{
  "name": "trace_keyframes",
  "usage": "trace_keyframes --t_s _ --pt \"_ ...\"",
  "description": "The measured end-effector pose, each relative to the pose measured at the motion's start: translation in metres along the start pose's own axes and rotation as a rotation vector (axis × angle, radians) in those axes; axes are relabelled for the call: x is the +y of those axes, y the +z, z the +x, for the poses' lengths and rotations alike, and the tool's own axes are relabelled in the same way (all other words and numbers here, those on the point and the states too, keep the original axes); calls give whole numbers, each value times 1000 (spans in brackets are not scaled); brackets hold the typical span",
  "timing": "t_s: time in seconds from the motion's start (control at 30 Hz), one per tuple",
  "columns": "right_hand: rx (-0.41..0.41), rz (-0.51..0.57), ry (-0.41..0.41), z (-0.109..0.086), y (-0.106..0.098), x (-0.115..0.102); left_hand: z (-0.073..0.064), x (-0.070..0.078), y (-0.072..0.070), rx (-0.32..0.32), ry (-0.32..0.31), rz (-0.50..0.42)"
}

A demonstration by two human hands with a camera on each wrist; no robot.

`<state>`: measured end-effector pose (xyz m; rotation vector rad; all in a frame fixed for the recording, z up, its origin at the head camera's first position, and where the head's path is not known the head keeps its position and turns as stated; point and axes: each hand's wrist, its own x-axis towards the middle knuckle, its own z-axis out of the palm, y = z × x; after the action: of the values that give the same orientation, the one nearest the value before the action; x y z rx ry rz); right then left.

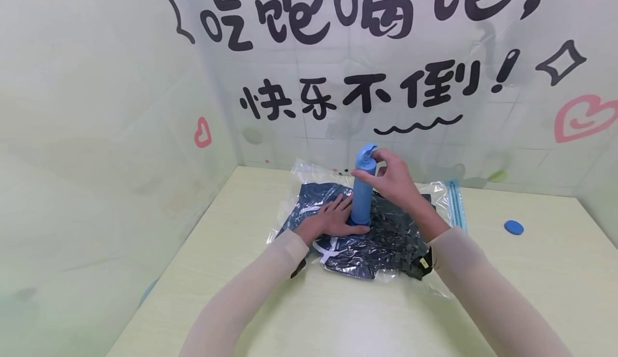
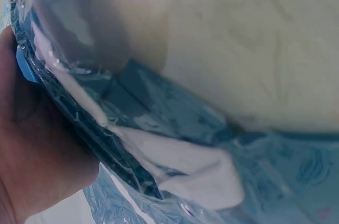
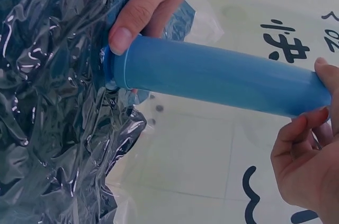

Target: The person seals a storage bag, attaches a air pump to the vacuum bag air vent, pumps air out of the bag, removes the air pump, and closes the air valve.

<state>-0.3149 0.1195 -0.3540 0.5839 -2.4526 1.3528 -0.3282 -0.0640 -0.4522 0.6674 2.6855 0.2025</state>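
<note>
A vacuum storage bag (image 1: 396,239) full of dark folded clothing lies wrinkled on the table. On it a blue hand pump (image 1: 362,198) stands upright over the bag's valve. My left hand (image 1: 336,220) presses on the bag with fingers spread, its thumb against the pump's base. At the pump's top, my right hand (image 1: 395,179) grips it between thumb and fingers. The right wrist view shows the pump body (image 3: 212,78) between the two hands. In the left wrist view, part of the left hand (image 2: 42,155) appears beside the shiny film, its fingertips hidden.
A round blue cap (image 1: 514,227) lies on the table (image 1: 531,282) to the right of the bag. The bag's blue zip edge (image 1: 456,204) is on its right side. Behind the table stands a wall (image 1: 270,147) with black lettering.
</note>
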Motion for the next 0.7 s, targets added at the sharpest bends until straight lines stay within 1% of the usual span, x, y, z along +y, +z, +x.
trace_keyframes --t_s 0.2,0.3,0.47,0.57,0.7 --pt "-107 50 32 3 -7 -1 -2 0 -1 13 5 -13" --pt "-148 94 51 3 -11 -1 0 0 0 10 -3 -3" --pt "-207 165 37 5 -13 3 4 -3 3 -5 -14 -10" --pt "-223 192 21 5 -13 6 3 -3 3 -4 -10 -19" --pt "-202 188 -8 3 -11 8 -2 -1 1 6 -4 -17"
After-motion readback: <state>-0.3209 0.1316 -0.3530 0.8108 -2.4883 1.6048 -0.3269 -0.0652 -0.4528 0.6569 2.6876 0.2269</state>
